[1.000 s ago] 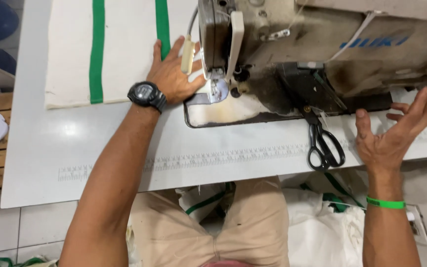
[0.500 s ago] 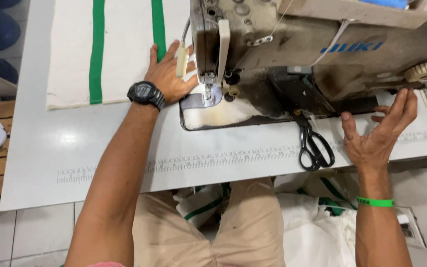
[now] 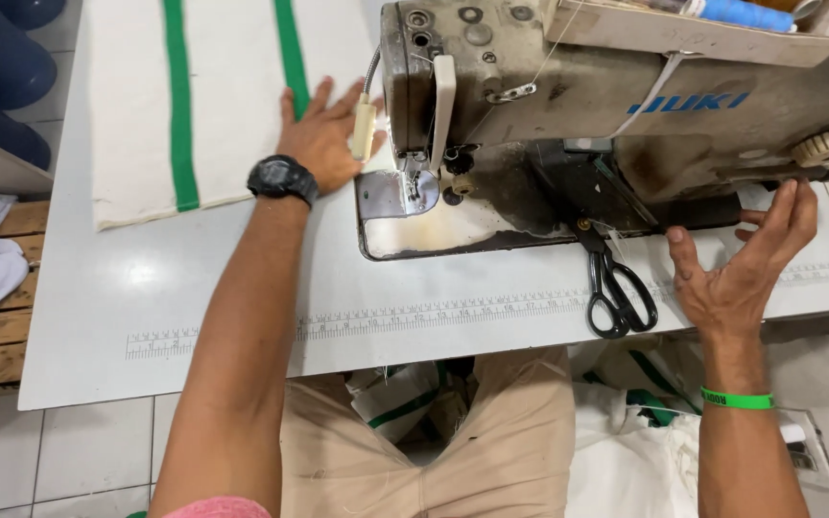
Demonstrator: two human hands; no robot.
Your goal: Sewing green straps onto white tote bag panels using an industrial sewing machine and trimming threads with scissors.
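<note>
The left hand [image 3: 323,139] lies flat and open on the green-striped cloth [image 3: 194,105], just left of the sewing machine [image 3: 578,105]. The right hand [image 3: 736,269] hovers open beside the scissors [image 3: 616,283]. The machine hides the needle area; the cloth is cut off above.

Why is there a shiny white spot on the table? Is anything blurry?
Head view: the spot is lamp glare on the table, below the cloth. The left hand, right hand and scissors look sharp; straight edges bend slightly near the corners.
</note>
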